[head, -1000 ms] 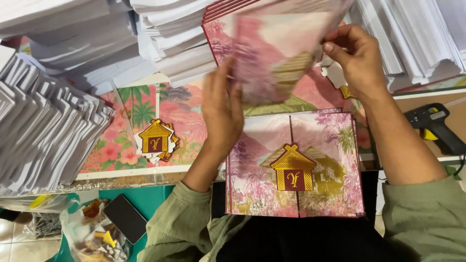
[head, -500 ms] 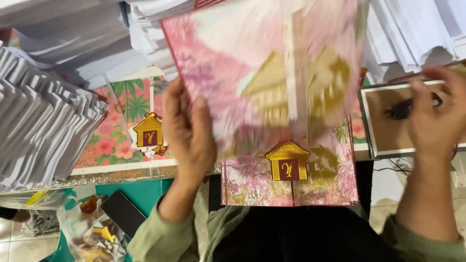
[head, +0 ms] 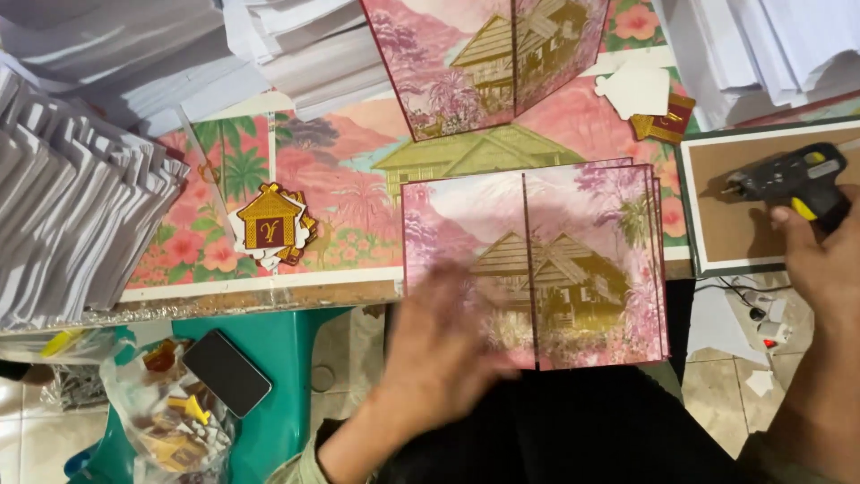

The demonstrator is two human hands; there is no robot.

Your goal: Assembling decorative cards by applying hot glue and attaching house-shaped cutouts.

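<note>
Here the right hand (head: 820, 260) grips a glue gun (head: 788, 177); the blurred left hand (head: 443, 350) lies open on pink cards (head: 573, 233).

One camera is sitting on the person's head, looking almost straight down and staying close to the table (head: 296, 287). The table is lying toward 12 o'clock, the person's lap toward 6 o'clock.

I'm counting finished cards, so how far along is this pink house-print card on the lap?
Done: the pink gatefold card lies closed atop a small pile. In hand: the right hand grips the black glue gun; the blurred left hand rests at the card's lower corner. Left: no gold house-shaped emblem on it; those emblems wait on the table.
</note>
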